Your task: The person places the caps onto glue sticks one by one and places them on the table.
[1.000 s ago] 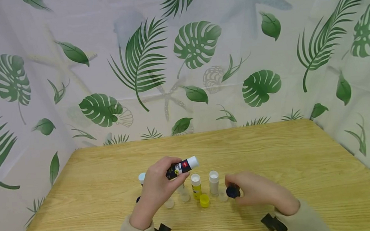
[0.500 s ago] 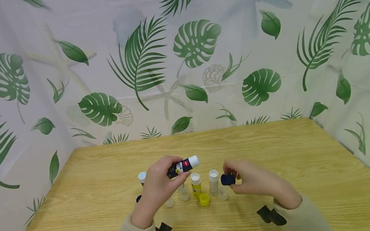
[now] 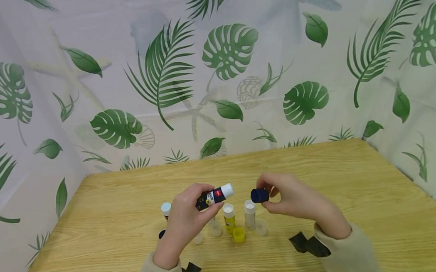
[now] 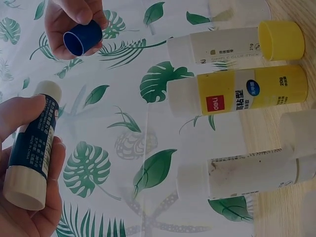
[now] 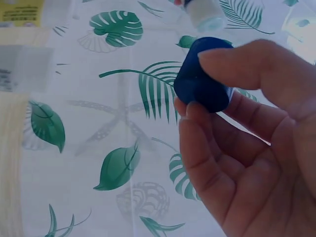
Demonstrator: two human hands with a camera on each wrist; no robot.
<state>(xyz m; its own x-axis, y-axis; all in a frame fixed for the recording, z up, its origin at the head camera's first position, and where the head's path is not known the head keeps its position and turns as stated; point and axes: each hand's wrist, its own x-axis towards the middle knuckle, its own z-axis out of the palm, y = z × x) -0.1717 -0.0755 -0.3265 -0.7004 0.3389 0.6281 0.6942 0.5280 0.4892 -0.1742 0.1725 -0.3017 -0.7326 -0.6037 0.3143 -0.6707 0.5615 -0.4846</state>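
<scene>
Glue stick (image 3: pixel 211 198) sits tilted above the table (image 3: pixel 317 163), gripped between thumb and fingers of the left hand (image 3: pixel 183 215), while the right hand (image 3: pixel 292 194) pinches a dark blue cap (image 3: pixel 260 195), apart from the stick, hollow end facing it. We judge both light and stiff, the smooth plastic perhaps a little slippery and hardly fragile; we would hold the stick round its dark body, off the white end, and the cap by its sides. We cannot read most of the small print; the left hand hides some standing glue sticks (image 3: pixel 229 224), and only an edge of a dark object (image 3: pixel 162 234) shows beside it.
</scene>
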